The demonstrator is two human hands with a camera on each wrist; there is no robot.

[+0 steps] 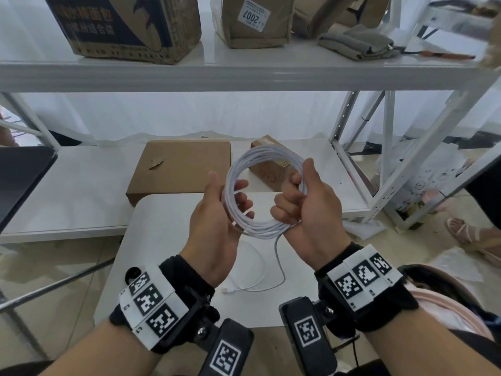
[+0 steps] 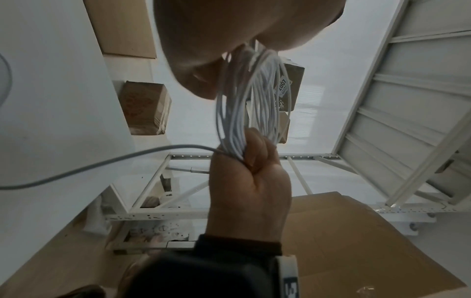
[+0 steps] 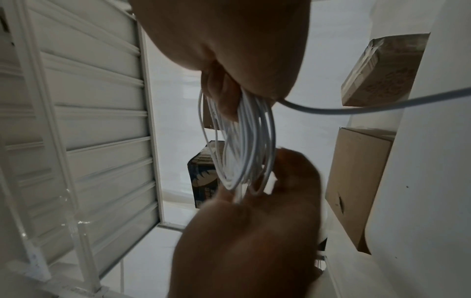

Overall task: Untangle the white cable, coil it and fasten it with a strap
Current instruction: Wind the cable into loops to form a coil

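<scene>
The white cable (image 1: 264, 154) is wound into a round coil of several loops, held up between both hands above a small white table (image 1: 162, 240). My left hand (image 1: 227, 191) holds the coil's left side, thumb outside and fingers curled through the ring. At the right side my right hand (image 1: 301, 177) grips the bundled loops in a fist, thumb up. A loose tail (image 1: 276, 256) drops from the coil's bottom to the table and ends in a plug (image 1: 226, 290). In the left wrist view the coil (image 2: 254, 96) runs into the right fist (image 2: 249, 171). The right wrist view shows the coil (image 3: 242, 141) edge-on between both hands.
A flat cardboard box (image 1: 179, 169) and a small brown box (image 1: 271, 172) lie on the low white shelf behind the table. Above it, an upper shelf (image 1: 244, 74) carries more boxes. White rack uprights (image 1: 390, 147) stand at right, near a person's sandalled foot (image 1: 466, 232).
</scene>
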